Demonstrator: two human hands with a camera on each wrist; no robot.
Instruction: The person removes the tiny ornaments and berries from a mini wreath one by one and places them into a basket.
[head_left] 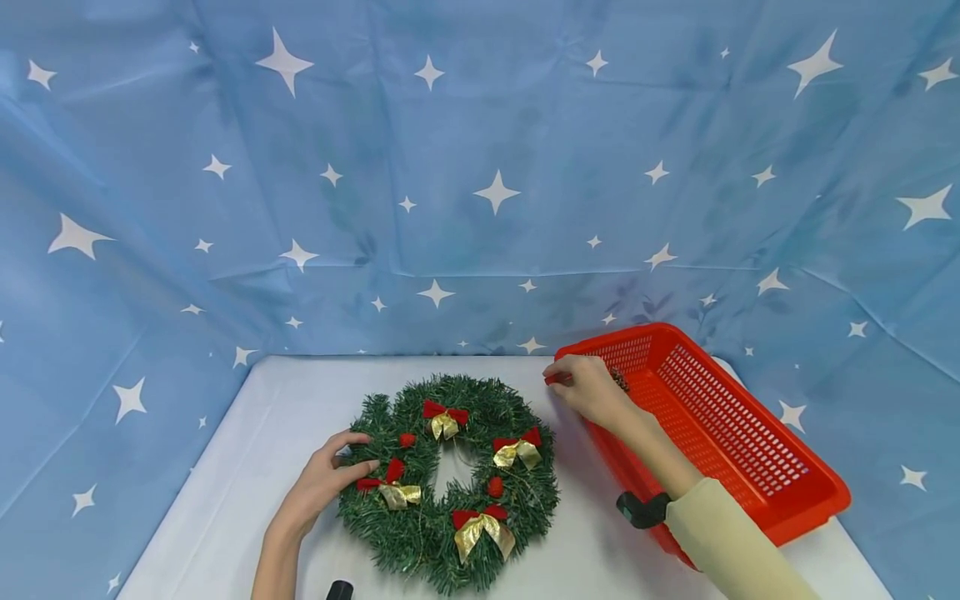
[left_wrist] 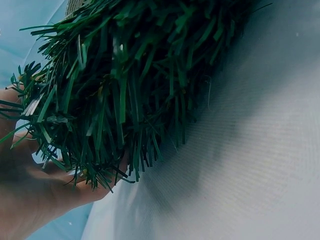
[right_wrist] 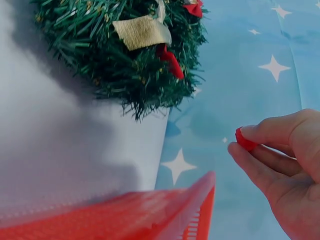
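A green wreath (head_left: 431, 542) lies on the white table, dressed with several red and gold bows (head_left: 482, 532) and two red berry-like balls (head_left: 495, 487). At its left side my left hand (head_left: 322, 479) holds the rim, fingers and thumb on the greenery beside a bow. The left wrist view shows strands of the wreath (left_wrist: 120, 95) hiding most of these fingers. My right hand (head_left: 596, 393) pinches a small red ball (right_wrist: 244, 140) between thumb and fingertips. It is above the far left corner of the red basket (head_left: 750, 400), apart from the wreath.
Inside the basket, near its far left end, a brown pine cone (head_left: 619, 380) shows partly behind the right hand. A blue cloth with white stars (head_left: 480, 233) hangs behind the table (head_left: 300, 392). A black object (head_left: 340, 590) shows at the bottom edge.
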